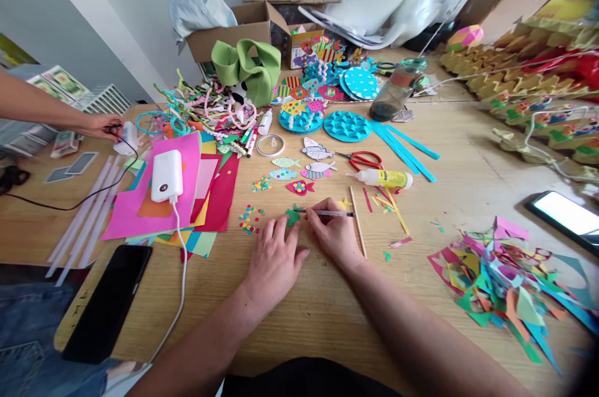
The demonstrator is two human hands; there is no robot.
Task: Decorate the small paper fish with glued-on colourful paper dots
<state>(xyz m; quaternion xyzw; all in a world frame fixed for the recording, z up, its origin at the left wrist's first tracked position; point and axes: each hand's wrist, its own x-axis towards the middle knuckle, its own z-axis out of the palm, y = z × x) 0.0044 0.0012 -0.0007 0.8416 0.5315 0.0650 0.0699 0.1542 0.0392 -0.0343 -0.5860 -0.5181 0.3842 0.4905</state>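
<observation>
The fingers of my right hand (334, 231), at the centre of the frame, were pinched closed around a slim, dark, pen-like tool (344, 214), its tip over a small green paper cut-out (294, 216) lying flat on the light wooden desk (402, 284). The fingers of my left hand (276, 253) were loosely spread, palm down, beside the cut-out, gripping nothing. Just left lay a cluster of multicoloured paper dots (251, 219); right of centre, a thin wooden stick (358, 222). Above these were a red paper fish (300, 188), a yellow-labelled glue bottle (386, 179) and red-handled scissors (364, 160). Bright paper scraps (510, 284) were heaped at lower right. At left, a white power bank (167, 175) rested on pink paper (135, 210). Upper left, another person's hand (100, 125) reached in.
</observation>
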